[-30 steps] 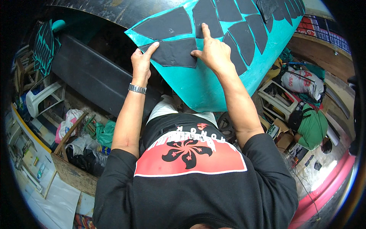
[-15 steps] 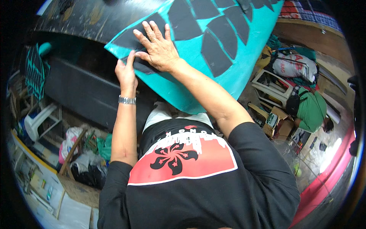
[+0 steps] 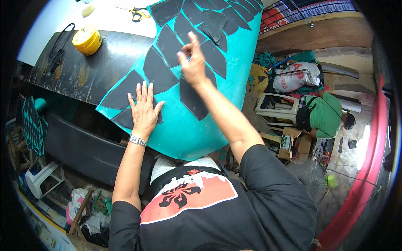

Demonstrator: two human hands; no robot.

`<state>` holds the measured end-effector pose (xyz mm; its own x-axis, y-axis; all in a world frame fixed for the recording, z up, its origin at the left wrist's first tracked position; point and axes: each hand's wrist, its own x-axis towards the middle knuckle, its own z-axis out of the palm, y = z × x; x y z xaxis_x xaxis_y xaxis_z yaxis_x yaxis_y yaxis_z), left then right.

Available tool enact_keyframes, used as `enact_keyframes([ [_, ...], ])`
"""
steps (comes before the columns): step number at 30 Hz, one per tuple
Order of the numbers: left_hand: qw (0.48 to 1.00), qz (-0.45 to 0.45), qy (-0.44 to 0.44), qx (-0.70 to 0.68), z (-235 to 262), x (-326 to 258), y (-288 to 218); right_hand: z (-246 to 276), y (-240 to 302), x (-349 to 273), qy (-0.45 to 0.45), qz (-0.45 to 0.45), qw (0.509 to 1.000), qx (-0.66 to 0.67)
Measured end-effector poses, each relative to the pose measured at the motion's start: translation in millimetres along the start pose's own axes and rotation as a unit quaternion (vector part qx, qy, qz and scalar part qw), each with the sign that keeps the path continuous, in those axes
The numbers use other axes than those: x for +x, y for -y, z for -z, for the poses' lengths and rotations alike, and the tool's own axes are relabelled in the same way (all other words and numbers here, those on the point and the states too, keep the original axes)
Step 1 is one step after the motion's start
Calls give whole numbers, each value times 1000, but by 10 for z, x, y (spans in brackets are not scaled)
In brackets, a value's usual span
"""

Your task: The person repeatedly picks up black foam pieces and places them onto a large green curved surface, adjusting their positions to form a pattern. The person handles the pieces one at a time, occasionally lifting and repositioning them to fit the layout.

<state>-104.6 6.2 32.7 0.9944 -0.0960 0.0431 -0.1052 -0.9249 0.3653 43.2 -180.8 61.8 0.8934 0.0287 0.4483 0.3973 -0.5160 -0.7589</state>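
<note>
L hand flat, fingers spread, gripping nothing, steadying blk pieces on teal sheet; R hand loosely open above, looks empty, contact unclear; best press evenly, edges incl.

Lettering on white sack and red banner

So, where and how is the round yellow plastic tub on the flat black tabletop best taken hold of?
Probably by its curved side wall, thumb and fingers opposed, from the person's right: the round yellow plastic tub shows its wall there, above the flat black tabletop, while a thin black strap lies on its left.
</note>
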Motion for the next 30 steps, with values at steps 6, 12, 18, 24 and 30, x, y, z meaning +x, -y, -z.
enact_keyframes([
  [6, 999, -1, -19, 29, -119, 57, -8, 588, -906, 1052, 4, -17, 970, -243],
  [12, 997, 81, -15, 13, 54, 239, -252, 703, -1248, 1252, 133, -37, 929, -344],
  [18, 967, -100, -104, -208, -200, 1282, -988, 713, -1352, 1220, 104, 46, 943, -313],
  [24, 954, -102, -109, -262, -579, 2382, -1545, 736, -1492, 1227, 62, 4, 976, -209],
  [30, 953, -72, -56, -288, -792, 2549, -1613, 791, -1737, 1306, 16, -94, 994, 50],
])
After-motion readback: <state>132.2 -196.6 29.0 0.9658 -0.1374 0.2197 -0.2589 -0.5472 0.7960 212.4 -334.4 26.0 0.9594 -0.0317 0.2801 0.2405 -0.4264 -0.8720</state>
